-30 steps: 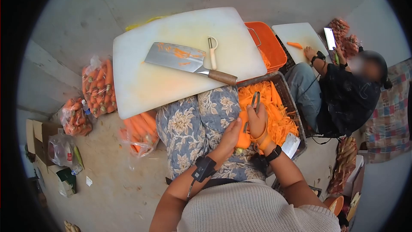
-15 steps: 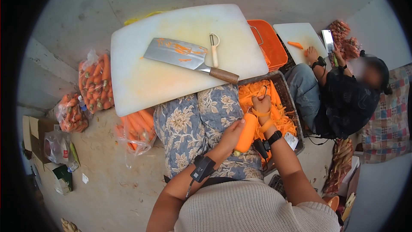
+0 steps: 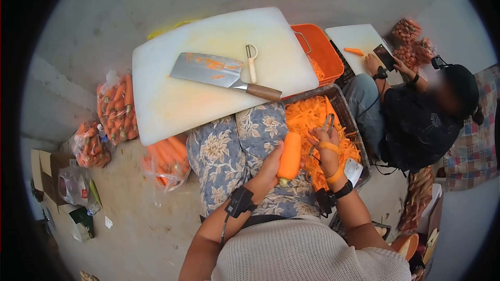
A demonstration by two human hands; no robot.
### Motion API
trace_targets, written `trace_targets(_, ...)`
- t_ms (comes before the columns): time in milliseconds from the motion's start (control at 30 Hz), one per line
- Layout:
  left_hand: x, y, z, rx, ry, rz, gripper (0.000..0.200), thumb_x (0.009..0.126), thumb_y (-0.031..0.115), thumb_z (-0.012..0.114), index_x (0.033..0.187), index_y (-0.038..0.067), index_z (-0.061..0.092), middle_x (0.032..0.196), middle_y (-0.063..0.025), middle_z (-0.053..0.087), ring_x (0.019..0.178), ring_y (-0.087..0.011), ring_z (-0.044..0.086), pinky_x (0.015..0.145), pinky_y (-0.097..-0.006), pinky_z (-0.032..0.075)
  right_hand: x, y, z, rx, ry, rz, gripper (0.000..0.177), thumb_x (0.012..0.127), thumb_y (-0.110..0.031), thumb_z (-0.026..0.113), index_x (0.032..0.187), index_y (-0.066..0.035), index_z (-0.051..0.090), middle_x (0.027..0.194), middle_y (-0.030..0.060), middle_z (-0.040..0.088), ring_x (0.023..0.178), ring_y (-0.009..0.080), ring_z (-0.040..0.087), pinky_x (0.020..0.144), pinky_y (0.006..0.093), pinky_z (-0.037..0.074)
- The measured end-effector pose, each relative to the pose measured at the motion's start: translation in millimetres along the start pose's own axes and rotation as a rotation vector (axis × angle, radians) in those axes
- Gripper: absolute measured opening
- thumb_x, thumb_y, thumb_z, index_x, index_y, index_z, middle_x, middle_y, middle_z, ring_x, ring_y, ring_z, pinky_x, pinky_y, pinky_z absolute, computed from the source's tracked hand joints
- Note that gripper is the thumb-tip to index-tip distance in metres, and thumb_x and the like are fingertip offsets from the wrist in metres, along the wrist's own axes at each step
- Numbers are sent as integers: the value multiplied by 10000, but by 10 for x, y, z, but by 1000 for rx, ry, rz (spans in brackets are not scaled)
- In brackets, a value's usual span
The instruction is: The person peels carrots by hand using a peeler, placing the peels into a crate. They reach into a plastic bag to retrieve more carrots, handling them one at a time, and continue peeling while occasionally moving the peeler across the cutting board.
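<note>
My left hand [image 3: 270, 165] is wrapped around a thick peeled carrot [image 3: 290, 155], held upright above my lap with its stem end toward me. Beside it, my right hand [image 3: 327, 151] grips a metal-framed peeler [image 3: 329, 120], partly hidden by the fingers. Orange peel strips cling to that hand and wrist. Under the right hand, a dark crate [image 3: 342, 99] holds a heap of carrot peels [image 3: 307, 113]. In front of me, a cleaver [image 3: 208, 70] with orange scraps on its blade and a second peeler [image 3: 251, 65] lie on a white cutting board [image 3: 172, 112].
Bagged carrots [image 3: 115, 106] stand on the left, and another bag of carrots [image 3: 165, 160] sits below the board. An orange bin [image 3: 328, 57] is behind the crate. At right, a co-worker [image 3: 422, 109] holds a cleaver [image 3: 384, 57] over a smaller board [image 3: 351, 35].
My right hand has drawn back toward me and turned, and the peeler is now apart from the carrot. The carrot has shifted slightly left and stands more upright. The co-worker's cleaver has tilted.
</note>
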State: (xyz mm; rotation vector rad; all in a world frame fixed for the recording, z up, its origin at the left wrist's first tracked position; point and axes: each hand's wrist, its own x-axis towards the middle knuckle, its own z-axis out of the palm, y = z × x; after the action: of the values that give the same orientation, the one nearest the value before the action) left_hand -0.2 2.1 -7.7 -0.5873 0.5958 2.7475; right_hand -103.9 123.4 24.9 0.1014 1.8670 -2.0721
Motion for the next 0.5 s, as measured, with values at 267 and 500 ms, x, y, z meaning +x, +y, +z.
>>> trace_targets(267, -47, -18, 110, 44, 131, 113, 490, 961, 424, 252, 1260, 63, 398, 1167, -91, 518, 1067, -183, 523, 898, -299, 438, -433, 65, 428, -741, -192, -624, 313, 736, -121, 610, 940, 28, 424, 958, 166, 468, 929, 306, 459, 829, 358, 385)
trace_targets(500, 20, 18, 127, 59, 56, 197, 449, 979, 351, 226, 1240, 52, 435, 1191, -96, 505, 1098, -170, 504, 926, -288, 411, -314, 130, 430, -690, -136, -537, 279, 762, -130, 595, 932, 24, 437, 926, 164, 490, 849, 303, 505, 768, 349, 416)
